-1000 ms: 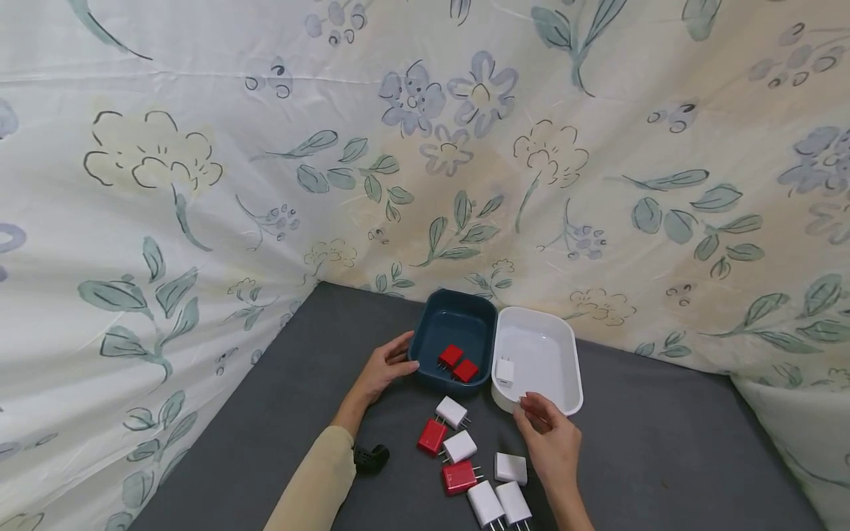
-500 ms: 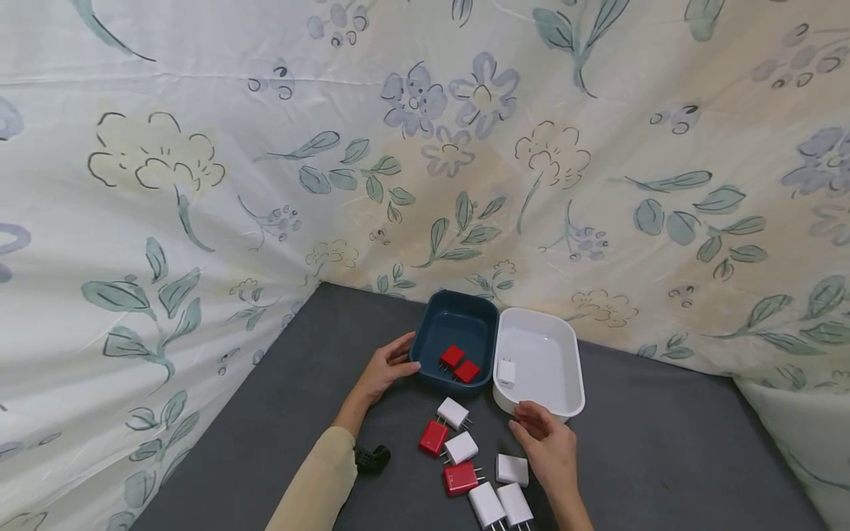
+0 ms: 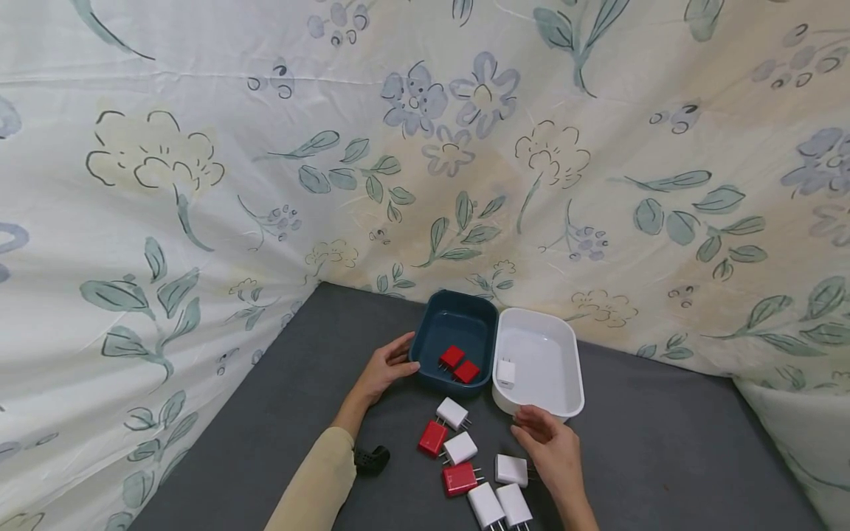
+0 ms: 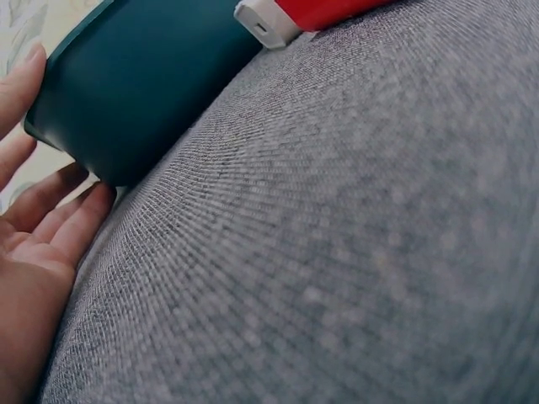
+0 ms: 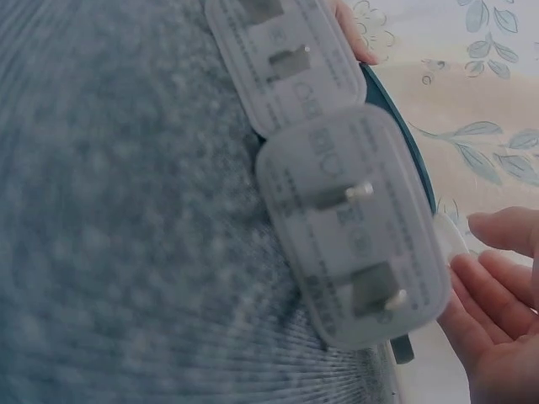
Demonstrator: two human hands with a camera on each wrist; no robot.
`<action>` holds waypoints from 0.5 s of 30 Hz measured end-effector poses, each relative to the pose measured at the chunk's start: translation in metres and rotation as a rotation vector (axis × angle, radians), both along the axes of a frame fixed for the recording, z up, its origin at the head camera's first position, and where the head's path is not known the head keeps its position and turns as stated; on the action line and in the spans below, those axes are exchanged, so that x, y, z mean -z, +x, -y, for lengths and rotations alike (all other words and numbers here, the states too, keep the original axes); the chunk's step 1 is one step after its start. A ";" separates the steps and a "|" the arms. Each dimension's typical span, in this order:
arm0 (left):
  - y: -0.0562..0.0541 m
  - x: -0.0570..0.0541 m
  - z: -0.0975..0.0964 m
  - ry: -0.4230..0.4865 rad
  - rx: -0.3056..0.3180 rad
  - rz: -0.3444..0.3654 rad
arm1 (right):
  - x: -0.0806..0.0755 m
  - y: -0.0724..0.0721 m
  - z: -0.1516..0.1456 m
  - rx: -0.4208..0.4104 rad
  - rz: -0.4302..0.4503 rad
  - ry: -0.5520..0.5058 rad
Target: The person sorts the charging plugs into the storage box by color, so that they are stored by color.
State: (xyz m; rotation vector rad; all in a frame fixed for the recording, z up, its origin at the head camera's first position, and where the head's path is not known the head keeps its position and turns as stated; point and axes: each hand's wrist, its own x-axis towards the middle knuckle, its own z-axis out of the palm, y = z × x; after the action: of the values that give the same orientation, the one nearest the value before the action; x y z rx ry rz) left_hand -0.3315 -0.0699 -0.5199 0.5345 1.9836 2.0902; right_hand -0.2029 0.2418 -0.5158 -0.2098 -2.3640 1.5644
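Against the left side of a dark blue bin rests my left hand, its fingers loosely extended; the left wrist view shows the fingertips at the bin wall. Two red plug chargers lie inside. My right hand is by the near edge of a white bin, fingers loosely bent with nothing between them. One white plug charger stands in that bin. Nearest the right hand on the table is another white charger, prongs pointing toward the hand.
In front of the bins lie more chargers, among them a red one, a second red one and several white ones. A black object sits beside the left forearm. Floral cloth hangs behind the grey table.
My right hand has drawn back slightly from over the white bin's near rim toward the loose chargers. My left hand stays at the blue bin, and the chargers have not moved.
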 end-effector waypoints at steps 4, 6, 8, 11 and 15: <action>0.001 -0.001 0.000 0.002 0.003 -0.002 | 0.000 0.000 -0.001 -0.019 0.014 -0.006; 0.001 -0.001 0.000 -0.002 0.004 0.002 | 0.000 0.000 -0.001 -0.030 0.019 -0.008; 0.001 -0.001 0.001 -0.007 0.006 0.004 | 0.000 0.000 -0.002 -0.039 0.025 0.003; 0.001 -0.001 0.001 -0.013 0.006 0.002 | 0.000 0.001 -0.003 -0.046 0.035 0.009; 0.002 -0.002 0.001 -0.014 0.003 0.001 | 0.002 0.001 -0.004 -0.058 0.048 0.012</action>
State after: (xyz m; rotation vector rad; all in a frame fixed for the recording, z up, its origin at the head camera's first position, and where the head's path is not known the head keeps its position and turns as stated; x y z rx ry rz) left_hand -0.3297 -0.0705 -0.5175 0.5336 1.9937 2.0732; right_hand -0.2021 0.2462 -0.5177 -0.1795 -2.4359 1.5871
